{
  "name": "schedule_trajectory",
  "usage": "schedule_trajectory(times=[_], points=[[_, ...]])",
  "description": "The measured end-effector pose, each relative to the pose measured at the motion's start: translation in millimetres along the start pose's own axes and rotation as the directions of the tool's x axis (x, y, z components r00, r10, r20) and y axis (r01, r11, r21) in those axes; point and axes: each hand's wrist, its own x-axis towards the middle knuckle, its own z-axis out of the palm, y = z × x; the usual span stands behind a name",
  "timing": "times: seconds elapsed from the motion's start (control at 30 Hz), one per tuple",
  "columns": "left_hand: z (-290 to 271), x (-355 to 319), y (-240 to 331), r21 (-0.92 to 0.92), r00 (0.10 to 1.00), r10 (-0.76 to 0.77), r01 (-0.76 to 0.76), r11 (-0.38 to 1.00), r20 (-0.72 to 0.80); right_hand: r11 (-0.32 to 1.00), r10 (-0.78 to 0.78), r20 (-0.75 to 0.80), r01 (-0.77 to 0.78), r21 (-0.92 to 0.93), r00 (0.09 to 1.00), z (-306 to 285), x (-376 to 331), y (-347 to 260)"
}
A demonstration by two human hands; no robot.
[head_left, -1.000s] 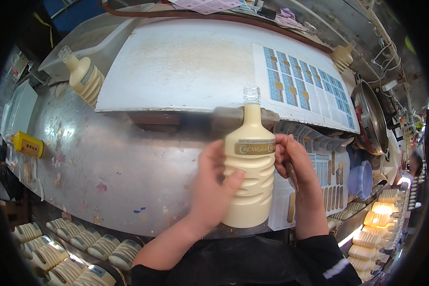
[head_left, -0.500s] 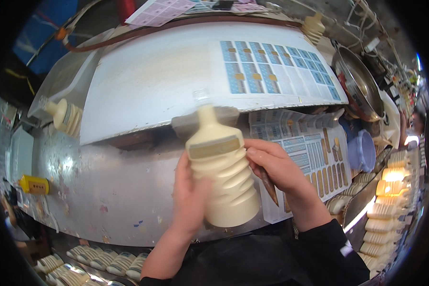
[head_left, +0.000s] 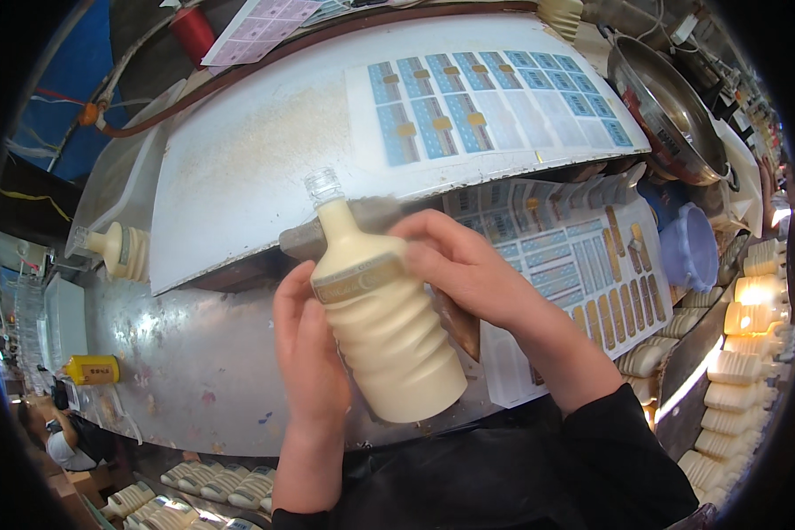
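Both hands gripped the cream bottle, left hand steadying its side while right hand fingers pressed the gold label flat.

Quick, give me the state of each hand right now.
Left hand: closed around the side of the cream ribbed bottle, holding it.
Right hand: fingers pressed on the bottle's neck band, gripping it too.

Cream ribbed bottle, gold band
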Motion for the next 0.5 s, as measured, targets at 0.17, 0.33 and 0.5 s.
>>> schedule_trajectory(times=[0.17,0.33,0.5], points=[[1.3,7.3,-11.3,0.059,0.996,0.036,-0.031,0.998,-0.081,0.997,0.016,-0.05,-0.019,-0.073,0.999,4.7,6.5,-1.0],[3.2,6.1,-12.3,0.027,0.995,0.05,-0.048,0.998,-0.083,0.998,0.022,-0.077,-0.026,-0.053,0.997,7.2,6.9,-0.9],[4.4,6.2,-12.6,0.033,0.995,0.056,-0.053,0.998,-0.082,0.999,-0.008,-0.091,0.004,-0.04,0.996,8.1,6.8,2.9]])
